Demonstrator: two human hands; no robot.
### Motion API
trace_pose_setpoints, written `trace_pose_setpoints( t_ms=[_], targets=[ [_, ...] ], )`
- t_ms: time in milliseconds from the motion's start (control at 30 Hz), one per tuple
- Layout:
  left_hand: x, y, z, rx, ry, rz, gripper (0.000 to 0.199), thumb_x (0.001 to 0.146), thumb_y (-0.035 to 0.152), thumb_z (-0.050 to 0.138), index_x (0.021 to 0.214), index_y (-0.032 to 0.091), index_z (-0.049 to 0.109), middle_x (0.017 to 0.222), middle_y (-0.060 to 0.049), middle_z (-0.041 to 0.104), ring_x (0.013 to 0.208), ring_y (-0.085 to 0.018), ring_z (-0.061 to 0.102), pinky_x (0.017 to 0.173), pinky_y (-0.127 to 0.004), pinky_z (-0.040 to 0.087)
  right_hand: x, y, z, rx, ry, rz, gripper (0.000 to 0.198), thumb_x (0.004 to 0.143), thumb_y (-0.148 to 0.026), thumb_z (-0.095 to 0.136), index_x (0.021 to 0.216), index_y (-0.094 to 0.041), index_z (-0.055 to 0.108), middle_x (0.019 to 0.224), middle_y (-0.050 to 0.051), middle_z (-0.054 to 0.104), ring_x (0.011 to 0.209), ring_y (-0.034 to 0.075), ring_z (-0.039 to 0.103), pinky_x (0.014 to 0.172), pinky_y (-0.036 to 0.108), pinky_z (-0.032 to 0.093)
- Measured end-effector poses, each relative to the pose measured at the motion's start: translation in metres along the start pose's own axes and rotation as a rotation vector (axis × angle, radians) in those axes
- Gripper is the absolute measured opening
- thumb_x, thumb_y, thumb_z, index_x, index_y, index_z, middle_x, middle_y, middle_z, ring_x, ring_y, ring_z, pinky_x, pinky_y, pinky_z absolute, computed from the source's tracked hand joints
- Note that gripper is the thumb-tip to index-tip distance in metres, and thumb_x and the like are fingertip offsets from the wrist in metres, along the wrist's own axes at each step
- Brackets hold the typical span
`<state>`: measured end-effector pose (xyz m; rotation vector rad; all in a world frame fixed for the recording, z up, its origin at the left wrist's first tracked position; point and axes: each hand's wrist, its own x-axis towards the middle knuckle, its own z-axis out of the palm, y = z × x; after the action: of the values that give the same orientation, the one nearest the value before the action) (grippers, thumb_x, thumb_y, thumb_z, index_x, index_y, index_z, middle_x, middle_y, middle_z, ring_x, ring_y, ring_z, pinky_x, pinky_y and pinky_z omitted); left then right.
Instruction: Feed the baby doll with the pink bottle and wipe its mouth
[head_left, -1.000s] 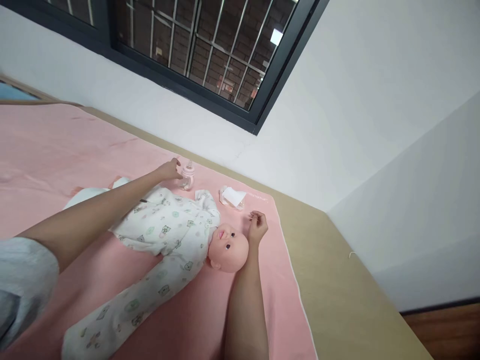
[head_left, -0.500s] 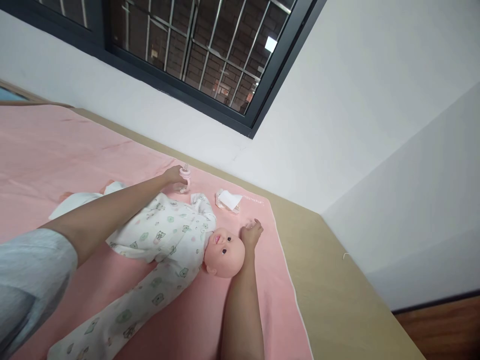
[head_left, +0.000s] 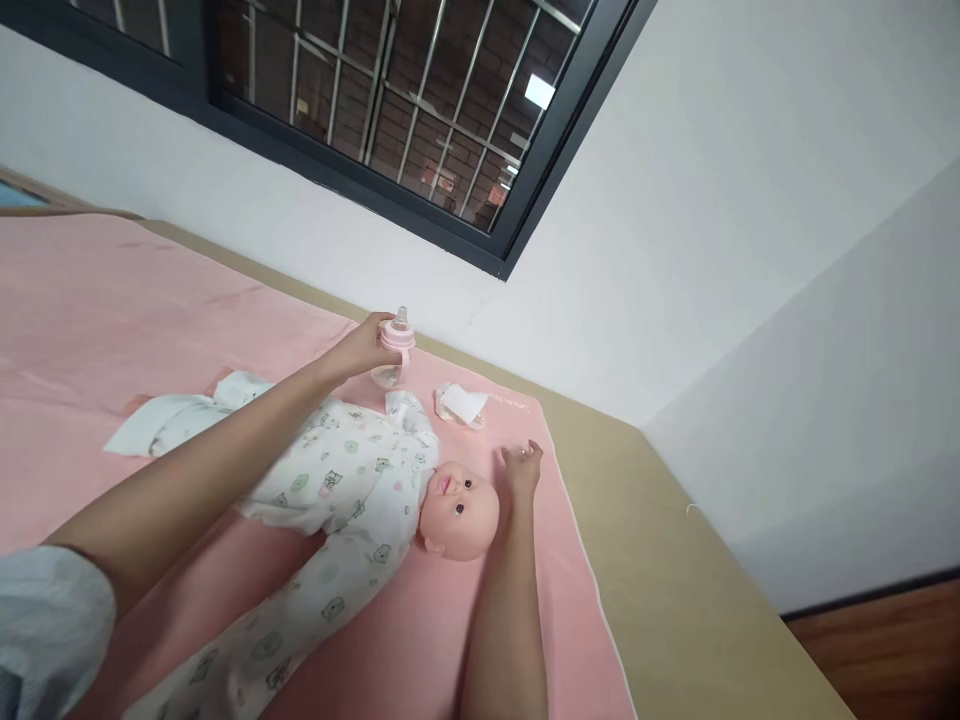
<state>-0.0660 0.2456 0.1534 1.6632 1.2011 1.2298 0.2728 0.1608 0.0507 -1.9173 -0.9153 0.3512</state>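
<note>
In my left hand [head_left: 367, 345] is a pink-and-clear baby bottle [head_left: 397, 337], held upright by its side with the teat bare on top. My left arm reaches across the body of a baby doll [head_left: 341, 470]. The doll lies on its back in a white printed outfit, its head toward my right arm. Beyond the doll's head, my right hand [head_left: 523, 470] has its fingers curled round what looks like a small clear cap, mostly hidden. Between my hands lies a small packet [head_left: 461, 404] with a white sheet on top.
A pink sheet [head_left: 67, 300] covers most of a wooden surface [head_left: 637, 540], whose bare border runs along the white wall [head_left: 720, 250]. Above is a dark-framed window [head_left: 502, 240] with metal bars outside.
My left hand has lifted the bottle up and to the right, so more of it shows. The right hand has shifted slightly right, away from the doll's head.
</note>
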Motion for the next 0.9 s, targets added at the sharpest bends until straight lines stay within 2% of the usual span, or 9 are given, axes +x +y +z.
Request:
trace_pose_setpoints(
  t_ms=[67, 167, 267, 433, 533, 633, 767, 900],
  targets=[
    [-0.017, 0.011, 0.002, -0.014, -0.049, 0.057, 0.089, 0.061, 0.028, 0.069, 0.142, 0.018, 0.033, 0.122, -0.009, 0.064, 0.111, -0.027, 0.062, 0.094, -0.037, 0.048, -0.002, -0.012, -0.011, 0.099, 0.007, -0.037, 0.074, 0.068, -0.042, 0.07, 0.133, -0.021, 0.043, 0.129, 0.014, 0.058, 0.107, 0.024, 0.063, 0.092, 0.037, 0.05],
    [-0.039, 0.025, 0.006, 0.016, -0.128, 0.12, 0.09, 0.064, 0.026, 0.065, 0.146, 0.018, 0.03, 0.12, -0.008, 0.063, 0.11, -0.026, 0.062, 0.093, -0.036, 0.048, -0.015, -0.045, -0.03, 0.32, -0.017, -0.155, 0.071, 0.063, -0.046, 0.076, 0.123, -0.023, 0.047, 0.132, 0.012, 0.055, 0.103, 0.02, 0.063, 0.091, 0.035, 0.051],
    [-0.058, 0.037, 0.009, 0.09, -0.228, 0.166, 0.088, 0.066, 0.03, 0.063, 0.146, 0.019, 0.03, 0.124, -0.009, 0.061, 0.111, -0.028, 0.061, 0.092, -0.036, 0.047, -0.039, -0.088, -0.045, 0.479, -0.187, -0.337, 0.061, 0.065, -0.046, 0.078, 0.115, -0.022, 0.052, 0.125, 0.009, 0.059, 0.101, 0.018, 0.064, 0.091, 0.035, 0.051],
    [-0.082, 0.054, 0.012, 0.316, -0.331, 0.183, 0.085, 0.065, 0.028, 0.059, 0.146, 0.025, 0.035, 0.112, -0.006, 0.065, 0.107, -0.033, 0.059, 0.09, -0.041, 0.046, -0.086, -0.137, -0.051, 0.635, -0.261, -0.563, 0.06, 0.068, -0.041, 0.08, 0.118, -0.025, 0.051, 0.128, 0.007, 0.058, 0.111, 0.018, 0.061, 0.097, 0.035, 0.051],
    [-0.088, 0.059, 0.012, 0.389, -0.349, 0.218, 0.085, 0.065, 0.028, 0.058, 0.147, 0.025, 0.036, 0.115, -0.007, 0.064, 0.113, -0.036, 0.056, 0.094, -0.043, 0.043, -0.105, -0.147, -0.038, 0.637, -0.327, -0.628, 0.061, 0.069, -0.039, 0.081, 0.12, -0.026, 0.051, 0.132, 0.008, 0.055, 0.117, 0.02, 0.06, 0.1, 0.038, 0.05],
    [-0.089, 0.061, 0.009, 0.378, -0.377, 0.215, 0.086, 0.066, 0.027, 0.058, 0.148, 0.026, 0.034, 0.118, -0.007, 0.063, 0.115, -0.037, 0.054, 0.091, -0.042, 0.045, -0.116, -0.15, -0.022, 0.616, -0.427, -0.657, 0.062, 0.068, -0.039, 0.082, 0.121, -0.027, 0.052, 0.133, 0.008, 0.055, 0.121, 0.022, 0.057, 0.105, 0.041, 0.049],
    [-0.089, 0.06, 0.002, 0.275, -0.415, 0.219, 0.087, 0.067, 0.025, 0.06, 0.149, 0.03, 0.031, 0.12, -0.006, 0.062, 0.109, -0.033, 0.06, 0.082, -0.036, 0.048, -0.124, -0.152, -0.013, 0.566, -0.533, -0.686, 0.062, 0.071, -0.038, 0.08, 0.126, -0.028, 0.052, 0.135, 0.007, 0.054, 0.125, 0.022, 0.055, 0.109, 0.043, 0.047],
    [-0.086, 0.058, -0.005, 0.061, -0.463, 0.234, 0.093, 0.066, 0.023, 0.066, 0.15, 0.031, 0.026, 0.12, -0.005, 0.065, 0.102, -0.026, 0.064, 0.076, -0.032, 0.05, -0.128, -0.153, -0.022, 0.481, -0.707, -0.722, 0.078, 0.076, -0.033, 0.077, 0.143, -0.037, 0.038, 0.148, 0.004, 0.042, 0.135, 0.021, 0.046, 0.113, 0.046, 0.043]
  ],
)
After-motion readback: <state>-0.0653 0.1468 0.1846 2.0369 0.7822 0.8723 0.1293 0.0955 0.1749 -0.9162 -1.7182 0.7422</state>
